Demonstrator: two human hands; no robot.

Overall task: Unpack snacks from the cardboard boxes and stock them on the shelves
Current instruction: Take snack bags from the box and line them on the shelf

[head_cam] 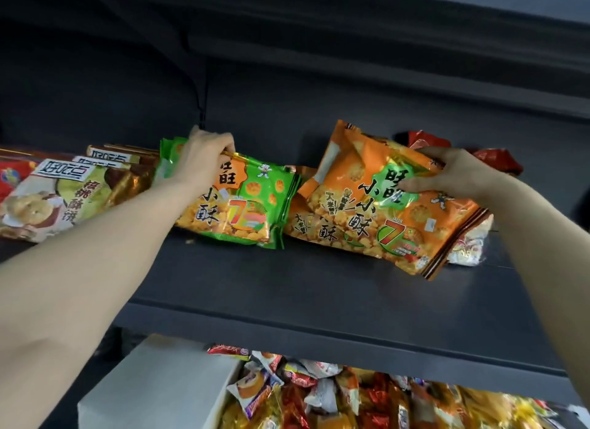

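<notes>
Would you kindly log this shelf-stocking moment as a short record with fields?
left hand: grips the top edge of the green snack bag
right hand: holds the orange snack bag, tilted
shelf: dark shelf, both bags at its back
left neighbours: biscuit packs
behind right hand: red bags
lower level: bin of mixed wrapped snacks

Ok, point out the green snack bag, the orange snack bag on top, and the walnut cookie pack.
green snack bag (252,211): head view, printed front panel.
orange snack bag (376,211): head view, front panel, centre.
walnut cookie pack (48,202): head view, front face with cookie picture.
</notes>
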